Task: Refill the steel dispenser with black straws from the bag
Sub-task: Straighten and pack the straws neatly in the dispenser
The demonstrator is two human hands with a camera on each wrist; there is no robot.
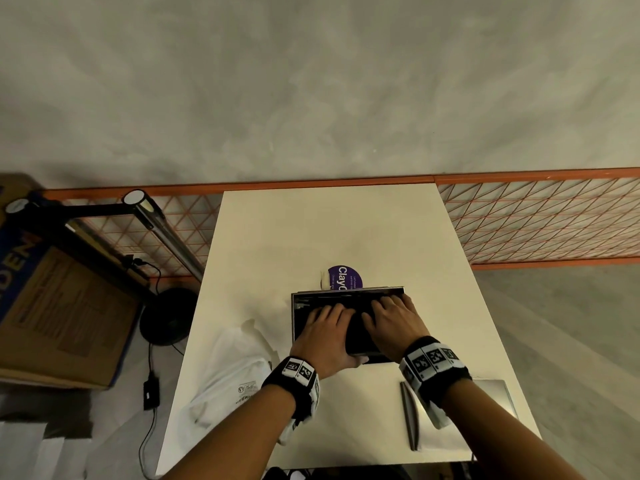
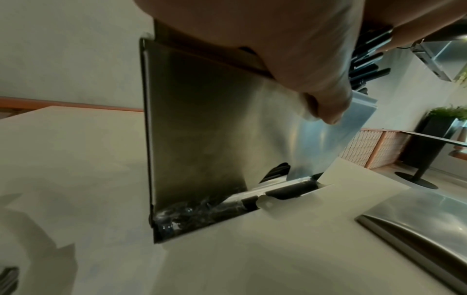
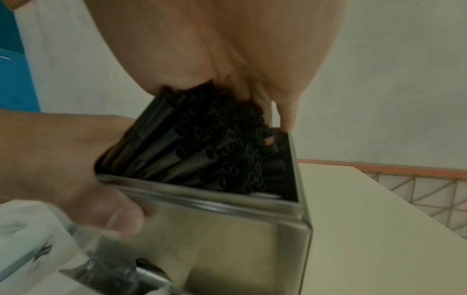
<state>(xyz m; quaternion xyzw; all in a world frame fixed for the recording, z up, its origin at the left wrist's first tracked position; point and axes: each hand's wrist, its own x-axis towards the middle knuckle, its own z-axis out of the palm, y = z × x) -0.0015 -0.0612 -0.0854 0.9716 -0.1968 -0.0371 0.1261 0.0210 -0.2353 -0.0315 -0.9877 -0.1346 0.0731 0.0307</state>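
Dim, warm indoor light throughout, yellowish-green cast. Head view: strong wide-angle bending at the edges, soft shadows on the table (image 1: pixel 346 230) just left of the fingers. Left wrist view: bluish glare on the steel dispenser (image 2: pixel 202 129) right under the thumb, dark shade across the rest of that wall, hand out of focus. Right wrist view: grainy, left hand (image 3: pixel 76 163) motion-blurred, straws (image 3: pixel 207 143) below the fingertips nearly featureless black.
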